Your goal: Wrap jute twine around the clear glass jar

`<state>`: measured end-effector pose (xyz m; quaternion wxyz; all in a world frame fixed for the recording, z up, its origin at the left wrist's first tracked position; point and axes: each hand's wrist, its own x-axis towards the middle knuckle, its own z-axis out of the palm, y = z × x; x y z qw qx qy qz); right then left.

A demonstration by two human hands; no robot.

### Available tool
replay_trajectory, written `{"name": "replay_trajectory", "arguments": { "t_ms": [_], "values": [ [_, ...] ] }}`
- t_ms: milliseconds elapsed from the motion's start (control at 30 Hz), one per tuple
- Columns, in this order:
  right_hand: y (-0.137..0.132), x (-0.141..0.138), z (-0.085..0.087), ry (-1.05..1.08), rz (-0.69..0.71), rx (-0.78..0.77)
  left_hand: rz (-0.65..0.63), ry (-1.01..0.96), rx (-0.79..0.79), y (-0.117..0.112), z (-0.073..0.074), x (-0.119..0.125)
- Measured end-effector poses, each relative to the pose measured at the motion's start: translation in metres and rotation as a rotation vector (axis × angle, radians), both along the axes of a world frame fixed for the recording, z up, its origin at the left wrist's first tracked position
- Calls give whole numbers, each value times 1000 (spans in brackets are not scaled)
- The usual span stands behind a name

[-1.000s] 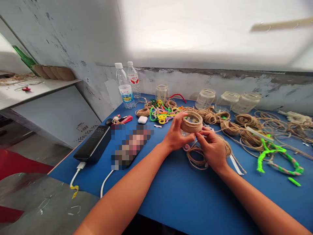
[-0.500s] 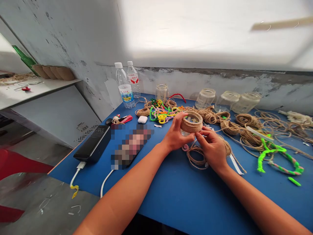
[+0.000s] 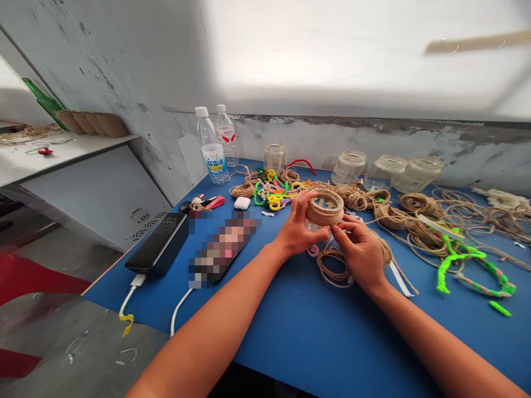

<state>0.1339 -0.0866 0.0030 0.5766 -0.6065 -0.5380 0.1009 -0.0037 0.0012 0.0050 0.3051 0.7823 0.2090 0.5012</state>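
Left hand (image 3: 296,226) and right hand (image 3: 360,255) shown at centre of the frame, above the blue bench (image 3: 290,337). Both grips are narrow and closed on a twine-wrapped glass jar (image 3: 324,210), held tilted just above the bench. The left fingers (image 3: 299,202) press its left side; the right fingertips (image 3: 342,221) touch the lower right of the twine band. Clear glass shows below the band.

Directly beneath the right hand lies a loose twine coil (image 3: 332,265), with a white strip (image 3: 400,279) just to its right. Behind the hands, a tangle of coloured pipe cleaners (image 3: 274,193) sits at upper centre, beside a glass jar (image 3: 274,157). Three more glass jars (image 3: 384,172) stand along the wall at upper right, above scattered twine bundles (image 3: 423,232). A green and pink pipe cleaner twist (image 3: 468,268) lies at right.

At left of the bench are a black power bank (image 3: 160,244) with a white cable (image 3: 178,312), a pixelated object (image 3: 224,249), a white earbud case (image 3: 241,203), and keys (image 3: 199,204). Two plastic bottles (image 3: 213,146) stand near the wall. A white shelf (image 3: 62,157) appears at upper left.
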Motion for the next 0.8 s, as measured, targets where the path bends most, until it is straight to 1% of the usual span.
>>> {"name": "replay_trajectory", "arguments": {
  "t_ms": [233, 433, 800],
  "values": [
    [0, 0, 0, -15, -7, 2, -2, -2, -29, -2, 2, 0],
    [-1, -1, 2, -59, -30, 13, -8, -6, -19, -2, 1, 0],
    [-1, 0, 2, -43, -30, 5, -16, 1, -25, -3, 0, 0]
  ]
}}
